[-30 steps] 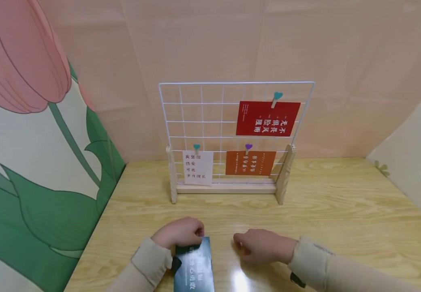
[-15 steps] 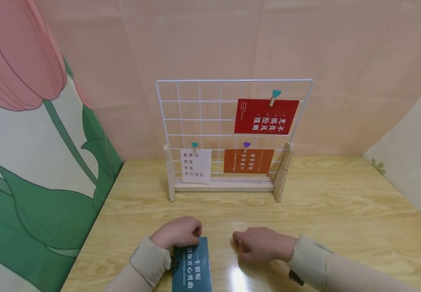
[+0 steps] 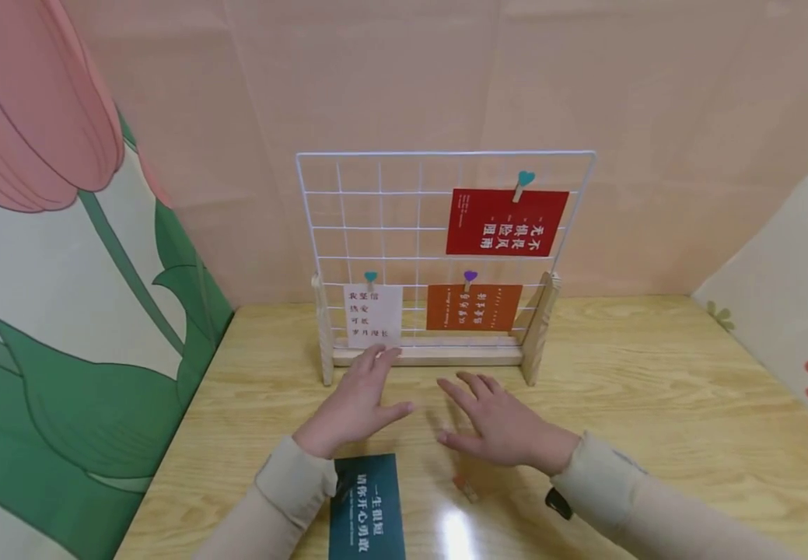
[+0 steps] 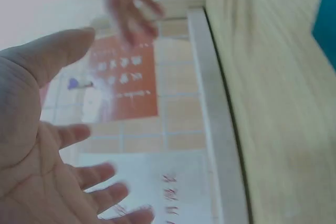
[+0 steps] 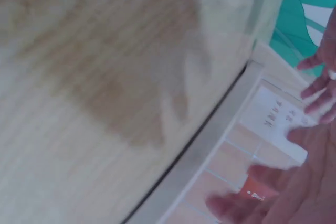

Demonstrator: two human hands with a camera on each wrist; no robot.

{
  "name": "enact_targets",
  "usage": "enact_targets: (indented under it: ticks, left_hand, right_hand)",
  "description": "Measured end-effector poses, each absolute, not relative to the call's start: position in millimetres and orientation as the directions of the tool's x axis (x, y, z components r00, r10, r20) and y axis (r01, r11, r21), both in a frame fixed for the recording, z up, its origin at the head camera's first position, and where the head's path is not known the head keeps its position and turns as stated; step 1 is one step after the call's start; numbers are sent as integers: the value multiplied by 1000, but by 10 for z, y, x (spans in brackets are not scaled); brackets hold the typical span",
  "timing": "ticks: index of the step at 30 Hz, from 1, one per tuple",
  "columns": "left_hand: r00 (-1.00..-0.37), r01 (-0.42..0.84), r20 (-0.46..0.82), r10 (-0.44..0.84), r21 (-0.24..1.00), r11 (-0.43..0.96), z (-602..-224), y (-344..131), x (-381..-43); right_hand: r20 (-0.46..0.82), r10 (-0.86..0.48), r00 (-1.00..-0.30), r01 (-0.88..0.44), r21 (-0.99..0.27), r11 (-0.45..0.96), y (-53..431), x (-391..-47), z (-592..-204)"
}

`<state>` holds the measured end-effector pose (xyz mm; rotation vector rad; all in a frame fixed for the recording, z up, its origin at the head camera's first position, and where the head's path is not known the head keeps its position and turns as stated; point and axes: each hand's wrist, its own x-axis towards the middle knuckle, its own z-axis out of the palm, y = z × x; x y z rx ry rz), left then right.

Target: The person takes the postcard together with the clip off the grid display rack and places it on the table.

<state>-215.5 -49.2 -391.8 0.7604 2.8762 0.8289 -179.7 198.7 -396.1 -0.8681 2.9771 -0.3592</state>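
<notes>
Both hands are raised over the table with fingers spread, holding nothing. My left hand (image 3: 351, 404) reaches past a dark teal card (image 3: 376, 517) with white writing; its fingertips overlap the foot of a white card (image 3: 373, 315) in the head view. Level with it is my right hand (image 3: 505, 424), palm down. Below the right hand lies a small wooden clip (image 3: 466, 488) with an orange-red end. Behind the hands stands a white wire grid rack (image 3: 404, 225) on a wooden base. Blurred by motion, the left hand (image 4: 58, 156) shows its palm in the left wrist view.
A red card (image 3: 508, 223) hangs at the grid's upper right from a teal heart clip (image 3: 526, 180). An orange card (image 3: 473, 309) hangs lower, under a purple heart clip (image 3: 470, 277). Another teal heart clip (image 3: 371, 278) holds the white card.
Both hands have opened and lifted forward toward the rack. The left has let go of the teal card's top edge; the clip under the right hand now shows. The view has shifted slightly.
</notes>
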Motion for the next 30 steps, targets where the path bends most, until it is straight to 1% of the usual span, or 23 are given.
enact_targets:
  ticks: [4, 14, 22, 30]
  left_hand:
    - [-873, 473, 139, 467, 474, 742, -3783, -439, -2141]
    - [-871, 481, 297, 391, 362, 798, -3409, -317, -2229]
    - [-848, 516, 340, 407, 357, 779, -3136, -172, -2290]
    - [-855, 505, 329, 400, 356, 786, -2934, -15, -2386]
  right_hand:
    - [155, -493, -856, -515, -166, 841, 1985, -1837, -3898]
    - [275, -382, -882, -428, -127, 895, 2106, -2016, -3465]
    - [309, -331, -892, -390, -153, 908, 2178, -2124, -3146]
    - [394, -331, -857, -408, -127, 904, 2167, -2210, -2790]
